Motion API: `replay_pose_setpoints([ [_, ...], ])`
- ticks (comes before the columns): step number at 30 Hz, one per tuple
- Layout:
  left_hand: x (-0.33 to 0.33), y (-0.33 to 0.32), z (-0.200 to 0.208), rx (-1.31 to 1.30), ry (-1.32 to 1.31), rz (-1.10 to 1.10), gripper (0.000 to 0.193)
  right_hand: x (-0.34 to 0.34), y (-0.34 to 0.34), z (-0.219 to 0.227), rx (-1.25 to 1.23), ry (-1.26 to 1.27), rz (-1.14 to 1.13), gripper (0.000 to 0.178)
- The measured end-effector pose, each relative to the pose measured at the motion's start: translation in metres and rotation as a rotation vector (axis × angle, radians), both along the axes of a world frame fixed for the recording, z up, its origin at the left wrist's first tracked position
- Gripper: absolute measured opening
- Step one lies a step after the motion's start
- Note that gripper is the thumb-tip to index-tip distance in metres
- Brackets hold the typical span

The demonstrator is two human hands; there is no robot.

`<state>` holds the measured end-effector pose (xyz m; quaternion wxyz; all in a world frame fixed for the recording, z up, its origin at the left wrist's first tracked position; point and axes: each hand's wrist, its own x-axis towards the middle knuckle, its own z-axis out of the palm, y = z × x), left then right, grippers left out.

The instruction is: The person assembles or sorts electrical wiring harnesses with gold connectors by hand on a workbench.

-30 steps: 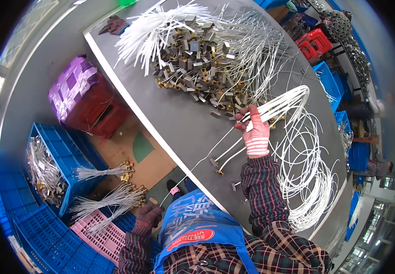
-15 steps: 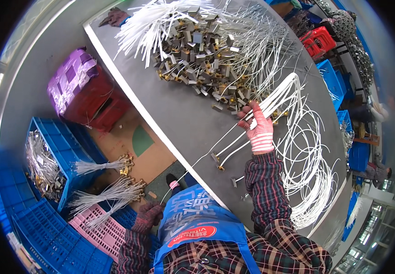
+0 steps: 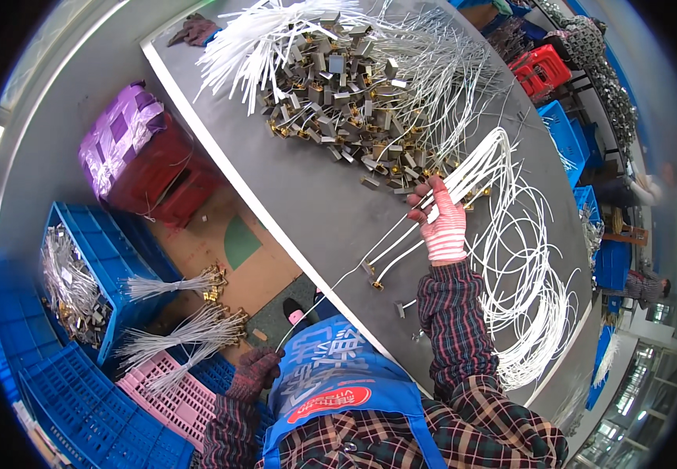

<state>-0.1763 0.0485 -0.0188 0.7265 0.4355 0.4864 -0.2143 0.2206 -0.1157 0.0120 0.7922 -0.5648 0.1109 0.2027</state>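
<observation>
In a red-and-white striped glove, my right hand (image 3: 445,228) is closed round a bundle of white wires (image 3: 485,166) above the grey table. The wires loop over the hand and fall in wide coils to its right; small metal connectors (image 3: 372,275) hang from ends on its left. My left hand (image 3: 254,374), in a dark red glove, is low beside my blue apron, pinching the end of one thin white wire (image 3: 344,277). That wire runs up across the table edge to my right hand. Beyond lies a heap of metal-ended wire pieces (image 3: 346,102).
The table's pale edge (image 3: 237,187) runs diagonally past me. On the left stand a red stool (image 3: 178,187) with purple covering, blue crates (image 3: 131,266) and a pink crate (image 3: 168,391) bearing wire bundles. Blue bins (image 3: 563,133) and other people are at far right.
The single wire between my hands bends a little more sharply near the table edge. Both hands keep their grip and have barely moved.
</observation>
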Motion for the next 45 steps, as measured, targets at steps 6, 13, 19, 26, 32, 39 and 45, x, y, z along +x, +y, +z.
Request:
replay_pose_setpoints([
  [6,-0.001,-0.001,0.005,-0.032,0.010,0.001,0.027,-0.005,-0.003,-0.002,0.025,0.025,0.114,0.028],
  [13,0.030,-0.010,0.017,-0.138,-0.041,-0.006,0.024,-0.070,-0.004,-0.026,0.092,0.172,0.357,0.029],
  [19,0.041,0.000,0.017,-0.195,-0.126,-0.007,0.025,-0.066,-0.013,-0.014,0.091,0.187,0.467,0.029],
  [26,0.044,-0.005,0.003,0.238,-0.201,-0.103,0.024,-0.054,-0.017,-0.002,-0.019,0.210,0.494,0.029],
  [32,0.055,-0.004,-0.004,0.549,-0.352,-0.137,0.022,-0.049,-0.020,0.003,-0.018,0.189,0.473,0.028],
  [39,0.057,-0.004,-0.024,0.618,-0.361,-0.123,0.021,-0.047,-0.024,0.004,-0.032,0.175,0.448,0.027],
  [45,0.076,0.000,-0.015,0.598,-0.288,-0.209,0.022,-0.042,-0.034,0.001,-0.006,0.196,0.432,0.029],
])
